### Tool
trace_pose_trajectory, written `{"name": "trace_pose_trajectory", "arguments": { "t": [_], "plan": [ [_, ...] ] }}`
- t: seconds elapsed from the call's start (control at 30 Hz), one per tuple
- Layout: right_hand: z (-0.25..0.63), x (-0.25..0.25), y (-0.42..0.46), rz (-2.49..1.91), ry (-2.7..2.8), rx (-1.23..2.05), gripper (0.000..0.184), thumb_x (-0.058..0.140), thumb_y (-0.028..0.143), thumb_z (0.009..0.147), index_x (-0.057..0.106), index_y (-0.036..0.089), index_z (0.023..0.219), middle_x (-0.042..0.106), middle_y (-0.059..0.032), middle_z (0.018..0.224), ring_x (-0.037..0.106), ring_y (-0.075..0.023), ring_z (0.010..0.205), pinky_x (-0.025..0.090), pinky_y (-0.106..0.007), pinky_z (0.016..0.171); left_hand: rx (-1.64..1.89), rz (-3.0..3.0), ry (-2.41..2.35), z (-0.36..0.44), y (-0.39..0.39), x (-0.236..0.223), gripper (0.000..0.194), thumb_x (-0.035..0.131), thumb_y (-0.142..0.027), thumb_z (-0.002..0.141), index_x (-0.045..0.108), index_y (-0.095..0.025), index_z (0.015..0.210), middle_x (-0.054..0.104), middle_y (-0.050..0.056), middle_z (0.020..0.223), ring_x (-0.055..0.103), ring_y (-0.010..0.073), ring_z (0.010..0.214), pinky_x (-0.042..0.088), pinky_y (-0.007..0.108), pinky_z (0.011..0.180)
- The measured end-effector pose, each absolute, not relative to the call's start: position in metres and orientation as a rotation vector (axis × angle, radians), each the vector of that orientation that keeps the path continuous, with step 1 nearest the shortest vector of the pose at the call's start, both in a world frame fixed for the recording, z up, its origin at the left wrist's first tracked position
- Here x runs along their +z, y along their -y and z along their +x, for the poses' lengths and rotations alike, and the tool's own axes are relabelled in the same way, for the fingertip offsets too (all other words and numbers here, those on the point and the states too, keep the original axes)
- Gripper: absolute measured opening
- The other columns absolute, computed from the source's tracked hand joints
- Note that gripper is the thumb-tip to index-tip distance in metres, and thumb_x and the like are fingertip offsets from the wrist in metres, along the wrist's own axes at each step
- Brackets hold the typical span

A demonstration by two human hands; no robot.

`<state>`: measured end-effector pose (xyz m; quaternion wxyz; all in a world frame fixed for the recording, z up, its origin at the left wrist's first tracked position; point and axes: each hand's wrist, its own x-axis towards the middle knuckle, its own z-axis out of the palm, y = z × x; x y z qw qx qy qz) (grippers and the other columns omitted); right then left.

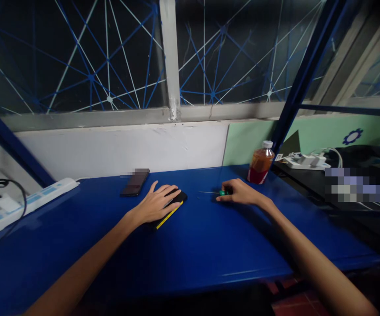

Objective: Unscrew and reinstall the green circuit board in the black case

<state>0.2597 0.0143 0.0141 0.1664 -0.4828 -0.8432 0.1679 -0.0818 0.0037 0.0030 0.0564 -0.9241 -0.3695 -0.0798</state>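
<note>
My left hand [160, 203] lies with its fingers spread across a flat black object with a yellow strip [170, 215] along its near edge. The palm and fingers cover much of that object, so its kind cannot be made out. To the right, my right hand [241, 192] is closed around the green handle of a screwdriver [222, 192]. Its thin metal shaft points left, toward the black object, and is apart from it. Tiny dark specks [198, 197] lie on the table just below the shaft.
A dark phone [135, 182] lies on the blue table [209, 245] behind my left hand. A bottle of amber drink [261, 163] stands at the back right. White power strips sit at the left [28, 206] and far right [305, 161]. Blue posts flank the table.
</note>
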Motion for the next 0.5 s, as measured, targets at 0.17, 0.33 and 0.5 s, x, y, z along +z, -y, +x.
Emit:
{"name": "trace_pose_trajectory", "arguments": {
  "t": [0.17, 0.33, 0.5],
  "plan": [
    [0.260, 0.014, -0.014, -1.377, 2.396, 0.492, 0.038, 0.066, 0.054, 0.074, 0.053, 0.018, 0.067, 0.053, 0.0014, 0.060, 0.043, -0.0115, 0.054, 0.027, -0.026, 0.049, -0.249, -2.778, 1.095, -0.079, -0.009, 0.003, 0.050, 0.023, -0.053, 0.098, 0.043, -0.029, 0.138, 0.050, 0.007, 0.138, 0.043, 0.0292, 0.126, 0.010, 0.058, 0.110],
    [0.261, 0.011, -0.016, -1.365, 2.392, 0.490, 0.039, 0.067, 0.054, 0.073, 0.053, 0.018, 0.067, 0.053, 0.0014, 0.060, 0.043, -0.0114, 0.055, 0.027, -0.026, 0.049, -0.245, -2.762, 1.062, -0.080, -0.014, 0.002, 0.050, 0.023, -0.054, 0.098, 0.042, -0.032, 0.139, 0.051, 0.004, 0.136, 0.043, 0.0293, 0.124, 0.010, 0.057, 0.110],
    [0.261, 0.011, -0.016, -1.371, 2.390, 0.503, 0.039, 0.066, 0.054, 0.073, 0.054, 0.018, 0.068, 0.054, 0.0006, 0.061, 0.043, -0.0116, 0.055, 0.026, -0.027, 0.050, -0.254, -2.690, 1.081, -0.087, -0.020, 0.000, 0.049, 0.024, -0.053, 0.098, 0.047, -0.030, 0.136, 0.054, 0.007, 0.131, 0.044, 0.0292, 0.121, 0.009, 0.058, 0.109]
  ]
}}
